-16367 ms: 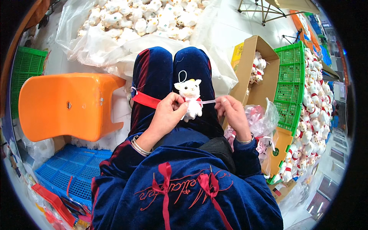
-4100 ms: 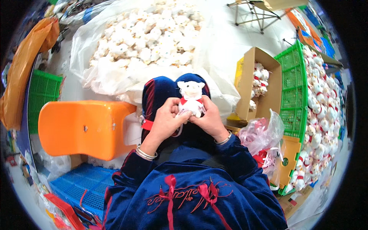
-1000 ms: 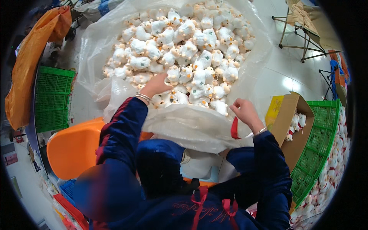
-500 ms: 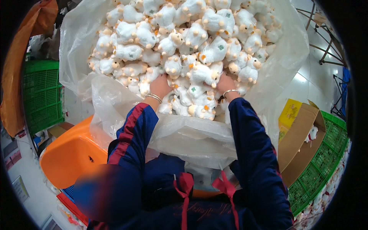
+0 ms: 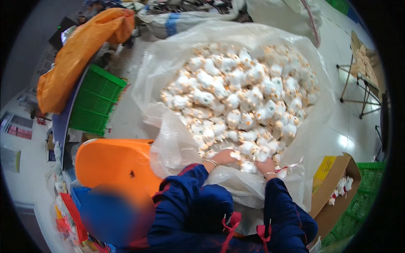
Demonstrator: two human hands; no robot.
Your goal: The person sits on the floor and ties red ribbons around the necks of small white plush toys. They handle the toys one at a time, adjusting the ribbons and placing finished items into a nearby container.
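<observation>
A large translucent plastic bag (image 5: pixel 154 80) lies spread wide, filled with small white plush animals (image 5: pixel 232 101) with peach-coloured ends. At its near edge, my left hand (image 5: pixel 224 157) closes on a plush toy (image 5: pixel 235 155), its fingertips partly sunk among the others. Just to the right, my right hand (image 5: pixel 265 166) is closed round another plush toy (image 5: pixel 262 152). Between the two hands a further white toy (image 5: pixel 248 167) lies against the bag's folded rim. A thin red-and-white strip (image 5: pixel 291 165) shows beside my right wrist.
An orange plastic chair (image 5: pixel 105 162) stands at left, with a green crate (image 5: pixel 97 99) and orange sheeting (image 5: pixel 84 55) beyond. A cardboard box (image 5: pixel 337 198) holding a few white toys rests on green crates (image 5: pixel 367 198) at right. Farther off are a folding stool (image 5: pixel 363 71) and filled sacks (image 5: pixel 190 21).
The view has shifted, showing more of the room beyond the bag. Both hands have drawn back to the bag's near edge and closer together, still among the plush toys.
</observation>
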